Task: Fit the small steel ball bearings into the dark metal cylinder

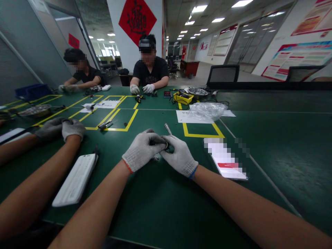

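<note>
Okay, gloved left hand [144, 149] and right hand [179, 156] pinch small dark part [170, 148] above green desk [160, 207].
Silvery rod [168, 129] just far; tiny metal bits [156, 158] near; phone [228, 162] right.

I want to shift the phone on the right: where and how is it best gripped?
Grip the phone near the middle of its two long edges, probably from above. It lies flat, screen up, thin and longer than wide, so those edges seem the surest hold. The right hand is nearest, but is busy at a small part.
</note>
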`<action>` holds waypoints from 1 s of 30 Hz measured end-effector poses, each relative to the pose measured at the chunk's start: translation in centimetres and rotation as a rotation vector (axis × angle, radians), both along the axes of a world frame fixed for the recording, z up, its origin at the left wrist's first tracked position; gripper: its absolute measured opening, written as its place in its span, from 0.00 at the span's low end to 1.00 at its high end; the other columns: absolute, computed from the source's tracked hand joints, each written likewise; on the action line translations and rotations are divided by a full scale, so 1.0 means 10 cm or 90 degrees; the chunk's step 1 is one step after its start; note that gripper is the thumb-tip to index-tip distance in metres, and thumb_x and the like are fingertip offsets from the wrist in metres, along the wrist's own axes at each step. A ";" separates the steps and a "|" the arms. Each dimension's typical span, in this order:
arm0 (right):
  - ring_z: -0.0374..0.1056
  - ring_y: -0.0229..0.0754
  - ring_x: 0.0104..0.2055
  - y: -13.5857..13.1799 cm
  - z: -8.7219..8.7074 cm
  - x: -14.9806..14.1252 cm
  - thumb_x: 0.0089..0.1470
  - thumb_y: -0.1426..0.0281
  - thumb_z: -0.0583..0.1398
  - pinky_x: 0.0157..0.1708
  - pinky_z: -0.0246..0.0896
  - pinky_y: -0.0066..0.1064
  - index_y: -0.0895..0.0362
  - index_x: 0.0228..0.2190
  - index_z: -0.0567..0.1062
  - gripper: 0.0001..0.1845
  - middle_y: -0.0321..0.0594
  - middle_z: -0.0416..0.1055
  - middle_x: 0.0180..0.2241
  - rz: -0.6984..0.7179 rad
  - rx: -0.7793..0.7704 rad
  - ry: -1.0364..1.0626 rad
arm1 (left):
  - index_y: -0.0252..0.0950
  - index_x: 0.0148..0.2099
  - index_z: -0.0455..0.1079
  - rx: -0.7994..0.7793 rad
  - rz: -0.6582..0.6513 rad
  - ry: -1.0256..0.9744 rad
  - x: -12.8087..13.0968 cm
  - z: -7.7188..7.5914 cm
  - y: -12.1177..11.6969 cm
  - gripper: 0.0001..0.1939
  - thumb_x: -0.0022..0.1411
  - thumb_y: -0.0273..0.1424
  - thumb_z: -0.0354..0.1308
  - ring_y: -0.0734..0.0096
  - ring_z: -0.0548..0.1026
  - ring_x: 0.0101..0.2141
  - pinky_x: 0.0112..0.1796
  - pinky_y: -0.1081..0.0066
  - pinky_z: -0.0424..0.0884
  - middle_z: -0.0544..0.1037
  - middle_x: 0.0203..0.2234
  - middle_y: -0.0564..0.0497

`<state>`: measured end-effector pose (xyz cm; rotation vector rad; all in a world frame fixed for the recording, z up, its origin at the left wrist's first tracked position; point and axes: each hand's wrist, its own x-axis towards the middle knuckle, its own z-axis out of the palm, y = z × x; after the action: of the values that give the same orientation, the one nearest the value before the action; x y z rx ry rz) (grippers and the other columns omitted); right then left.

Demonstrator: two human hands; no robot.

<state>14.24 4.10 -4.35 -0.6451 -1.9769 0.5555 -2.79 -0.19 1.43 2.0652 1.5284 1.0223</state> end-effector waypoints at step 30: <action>0.78 0.50 0.50 0.02 -0.01 0.04 0.54 0.74 0.63 0.52 0.75 0.42 0.54 0.52 0.78 0.23 0.44 0.81 0.47 0.033 0.032 0.002 | 0.35 0.35 0.82 -0.028 0.059 0.176 0.15 0.11 -0.06 0.07 0.65 0.29 0.62 0.64 0.75 0.33 0.36 0.65 0.70 0.79 0.31 0.48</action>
<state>14.63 4.32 -4.48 -0.5628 -2.0030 0.5359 -1.26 -0.81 2.57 2.1948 1.7773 0.7506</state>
